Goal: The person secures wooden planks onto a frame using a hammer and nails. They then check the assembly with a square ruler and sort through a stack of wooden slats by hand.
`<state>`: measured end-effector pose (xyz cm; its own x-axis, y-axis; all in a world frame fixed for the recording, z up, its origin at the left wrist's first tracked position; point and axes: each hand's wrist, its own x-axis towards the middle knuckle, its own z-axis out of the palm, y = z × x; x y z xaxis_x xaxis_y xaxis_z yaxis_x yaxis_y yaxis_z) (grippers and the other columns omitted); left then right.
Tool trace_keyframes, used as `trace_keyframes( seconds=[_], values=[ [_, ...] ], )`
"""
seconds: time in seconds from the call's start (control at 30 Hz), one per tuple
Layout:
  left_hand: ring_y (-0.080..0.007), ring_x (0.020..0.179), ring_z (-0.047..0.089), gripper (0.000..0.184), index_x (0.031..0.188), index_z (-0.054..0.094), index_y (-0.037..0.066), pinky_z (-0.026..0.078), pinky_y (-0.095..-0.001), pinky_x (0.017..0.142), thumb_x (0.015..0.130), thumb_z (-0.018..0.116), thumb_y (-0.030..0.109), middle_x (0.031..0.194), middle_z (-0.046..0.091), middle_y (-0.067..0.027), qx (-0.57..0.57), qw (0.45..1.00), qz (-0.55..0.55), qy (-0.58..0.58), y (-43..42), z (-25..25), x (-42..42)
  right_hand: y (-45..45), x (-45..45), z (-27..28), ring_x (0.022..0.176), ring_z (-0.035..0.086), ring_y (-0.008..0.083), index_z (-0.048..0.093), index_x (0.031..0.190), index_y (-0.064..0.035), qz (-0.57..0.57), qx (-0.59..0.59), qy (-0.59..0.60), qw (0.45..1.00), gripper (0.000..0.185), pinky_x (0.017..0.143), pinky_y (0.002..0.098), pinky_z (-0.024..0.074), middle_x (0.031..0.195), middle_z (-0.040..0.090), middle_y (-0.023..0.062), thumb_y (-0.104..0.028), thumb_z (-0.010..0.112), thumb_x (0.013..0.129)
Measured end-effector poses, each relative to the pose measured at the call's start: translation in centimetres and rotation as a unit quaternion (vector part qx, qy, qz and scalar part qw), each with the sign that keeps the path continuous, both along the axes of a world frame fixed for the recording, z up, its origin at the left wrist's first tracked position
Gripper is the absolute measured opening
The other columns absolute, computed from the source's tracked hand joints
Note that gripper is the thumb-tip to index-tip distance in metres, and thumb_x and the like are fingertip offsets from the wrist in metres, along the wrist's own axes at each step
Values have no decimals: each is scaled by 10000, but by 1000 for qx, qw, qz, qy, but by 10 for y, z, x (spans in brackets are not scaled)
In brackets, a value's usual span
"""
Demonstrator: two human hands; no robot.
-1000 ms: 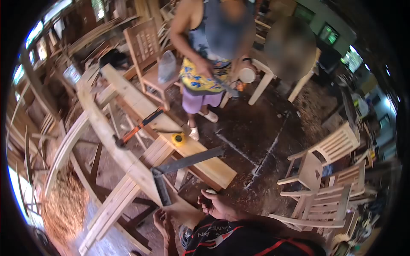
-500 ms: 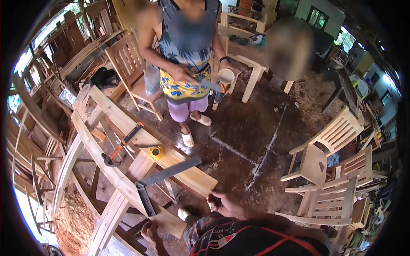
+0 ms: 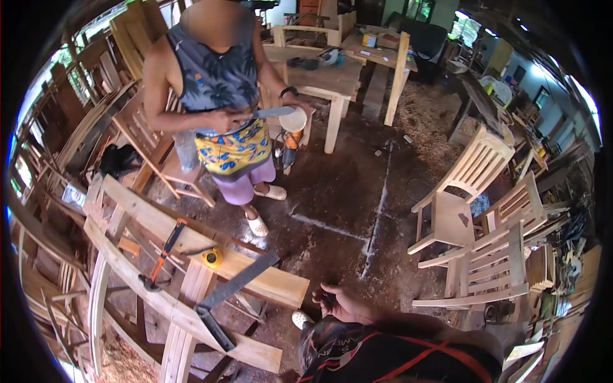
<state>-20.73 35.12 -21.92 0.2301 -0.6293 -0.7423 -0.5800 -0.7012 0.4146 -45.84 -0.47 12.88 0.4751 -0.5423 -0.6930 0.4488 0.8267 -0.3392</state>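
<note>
My right hand (image 3: 345, 304) is just off the end of the upper curved wooden board (image 3: 287, 285). Its fingers curl around a small dark spot I cannot make out. Only a sliver of my left hand (image 3: 288, 377) shows at the bottom edge, fingers hidden. A metal try square (image 3: 237, 281) lies across the upper board and the lower curved board (image 3: 255, 352). Farther along, an orange-and-black hammer (image 3: 167, 252) spans both boards. A yellow tape measure (image 3: 212, 257) rests on the upper one.
Facing me, a co-worker (image 3: 217, 83) holds a grey flat blade (image 3: 273, 112) against the pale disc of an orange power tool (image 3: 292, 137). Wooden chairs (image 3: 453, 217) stand at right, another chair (image 3: 163, 153) behind the co-worker. A wooden table (image 3: 319, 76) is at the back.
My view has shifted, so the boards sit farther left. My right hand has come away from the upper board's end. My left hand has withdrawn from beside the lower board. The co-worker's blade is now raised against the disc.
</note>
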Motion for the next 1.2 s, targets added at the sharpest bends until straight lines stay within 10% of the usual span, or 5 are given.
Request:
trace_keyframes(
  seconds=[0.5, 0.77, 0.83, 0.93, 1.2],
  values=[
    [-344, 913, 656, 412, 1125, 668, 85, 512, -439, 816, 869, 576, 396, 1027, 689, -175, 35, 999, -39, -2, -245, 22, -95, -142, -168, -40, 744, 539, 118, 593, 1059, 7, -92, -26, -131, 987, 239, 675, 256, 480, 938, 605, 63, -216, 559, 979],
    [-343, 907, 659, 406, 1107, 678, 81, 513, -436, 807, 873, 568, 394, 1017, 689, -184, -184, 880, -422, -119, -426, -30, -224, -263, -408, -17, 805, 572, 162, 582, 1071, 33, -303, -89, 58, 947, 216, 722, 266, 503, 958, 596, 89, -148, 490, 996],
    [-355, 875, 660, 286, 953, 695, 69, 510, -455, 767, 849, 573, 306, 919, 678, -208, -204, 956, -199, -67, -488, -14, -258, -287, -451, -15, 868, 602, 176, 583, 1136, 38, -230, -375, 352, 826, 254, 782, 295, 514, 968, 613, 96, -139, 471, 992],
    [-364, 799, 652, 451, 1082, 658, 77, 519, -479, 726, 768, 674, 400, 894, 678, -146, -349, 923, -96, 134, -559, 23, -300, -341, -491, -14, 887, 619, 196, 586, 1166, 34, -375, -215, 165, 886, 275, 785, 324, 526, 968, 636, 95, -138, 500, 970],
    [-331, 932, 676, 293, 1041, 682, 141, 538, -471, 792, 882, 505, 313, 1036, 685, -181, 6, 885, -462, -59, -655, -48, -296, -511, -502, -50, 843, 616, 196, 593, 1059, 10, -385, -165, 141, 897, 220, 714, 310, 523, 921, 627, 92, -169, 505, 966]
  ],
)
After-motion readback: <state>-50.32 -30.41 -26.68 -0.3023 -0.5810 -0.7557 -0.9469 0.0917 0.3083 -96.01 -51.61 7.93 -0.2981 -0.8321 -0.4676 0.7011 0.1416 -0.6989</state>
